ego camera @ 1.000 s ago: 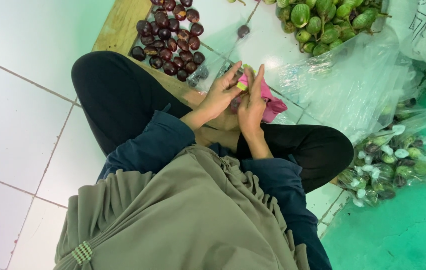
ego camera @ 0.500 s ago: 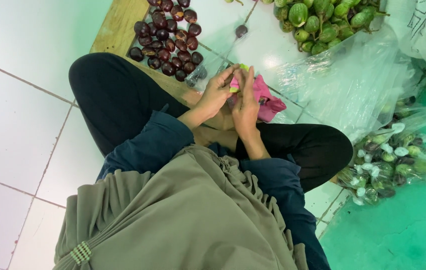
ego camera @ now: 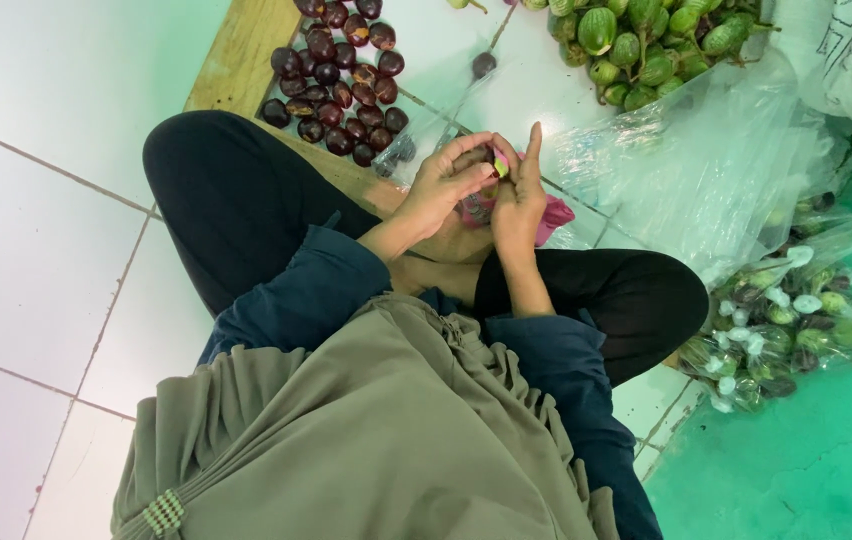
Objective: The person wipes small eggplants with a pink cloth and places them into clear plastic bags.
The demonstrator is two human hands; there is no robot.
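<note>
Both hands have drawn a little closer together since the earlier frame, and the pink cloth under them is now mostly covered. Left hand [ego camera: 438,185] curls over a small fruit [ego camera: 499,166], its fingers [ego camera: 466,150] narrow and pinched round the top of it, seemingly to keep it from turning. Right hand [ego camera: 518,195] meets it from the other side, thumb and lower fingers closed on the same fruit while the forefinger sticks straight up, free of the grip. Only a sliver of the fruit shows between the fingers, pale yellow-green and glossy; the rest is hidden. It sits just above the person's crossed legs, over the pink cloth [ego camera: 556,215]. Far to the left a heap of dark purple fruits [ego camera: 336,90] lies on a wooden board [ego camera: 236,60]; far to the right green fruits [ego camera: 636,45] are piled beside clear plastic bags [ego camera: 706,170].
</note>
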